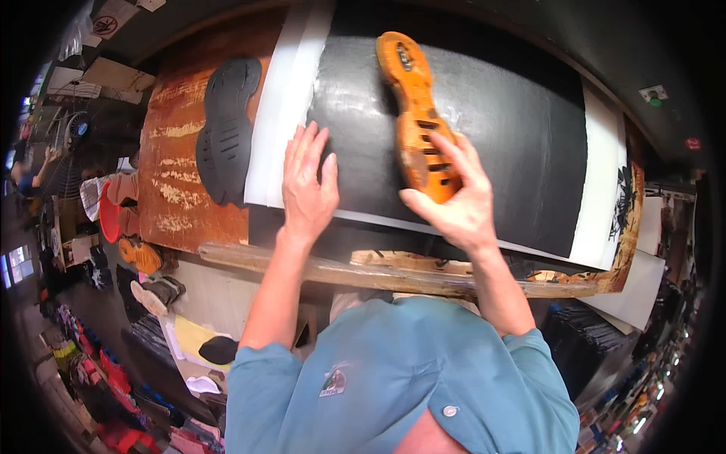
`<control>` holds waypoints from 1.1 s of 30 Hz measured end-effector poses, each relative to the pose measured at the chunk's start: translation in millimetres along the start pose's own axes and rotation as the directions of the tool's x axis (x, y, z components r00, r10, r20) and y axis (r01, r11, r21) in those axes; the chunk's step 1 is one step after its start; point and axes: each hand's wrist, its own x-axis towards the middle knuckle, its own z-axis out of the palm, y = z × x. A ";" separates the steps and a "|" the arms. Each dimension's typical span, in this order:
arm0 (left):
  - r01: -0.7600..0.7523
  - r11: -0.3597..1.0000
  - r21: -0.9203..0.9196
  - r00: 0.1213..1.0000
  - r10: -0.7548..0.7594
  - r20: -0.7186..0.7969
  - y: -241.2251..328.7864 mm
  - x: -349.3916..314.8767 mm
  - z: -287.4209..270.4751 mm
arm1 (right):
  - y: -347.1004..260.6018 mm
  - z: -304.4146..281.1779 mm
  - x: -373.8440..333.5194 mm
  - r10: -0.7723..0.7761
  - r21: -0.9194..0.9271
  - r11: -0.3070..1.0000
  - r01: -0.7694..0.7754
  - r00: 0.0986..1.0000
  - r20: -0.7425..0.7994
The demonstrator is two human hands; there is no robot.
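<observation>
The orange mold [409, 129] lies on the sheet on the worktable, right of the middle, its long body running from the far side toward the near side with a slight slant to the right.

The brown worktable [170, 174], scuffed with pale worn patches at the left, is the largest thing here. A broad black sheet [522, 151] covers much of it, with a soft shine across its surface. White sheeting [283, 106] shows along the sheet's left side as a wide strip, and a white band [601, 151] shows along its right side. A long wooden bar [408, 278] runs along the near edge of the table, just in front of the person.

On the bare wood at the far left lies a black cut-out shape [225, 129], waisted in the middle and marked with short slits; I cannot tell whether it is one layer or several. The orange mold has a similar waisted outline, with a row of slots in its near half and an opening at its far end.

The right hand [457, 181] grips the mold's near end between thumb and fingers. The left hand [308, 178] is spread, palm down, over the border between white and black; I cannot tell how firmly it presses. Smaller in view, another orange piece [141, 256] sits beyond the table's near left corner.
</observation>
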 end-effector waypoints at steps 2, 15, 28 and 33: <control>0.048 0.996 -0.077 0.999 -0.047 0.012 -6.3 -4.0 -0.8 | -7.0 41.0 17.4 -0.108 -0.164 0.982 0.099 0.993 -0.048; 0.092 0.944 -0.317 0.994 -0.104 -0.021 -6.6 -4.1 -4.5 | -21.3 106.2 40.1 -0.235 -0.434 0.883 0.182 0.969 -0.074; 0.110 0.862 -0.496 0.992 -0.128 -0.004 -11.3 -6.5 -7.8 | -31.4 155.1 43.3 -0.166 -0.416 0.907 0.066 0.964 -0.209; 0.074 0.885 -0.459 0.993 -0.106 -0.046 -4.8 -35.5 -31.9 | -22.4 110.5 19.4 -0.160 -0.186 0.973 0.136 0.979 -0.124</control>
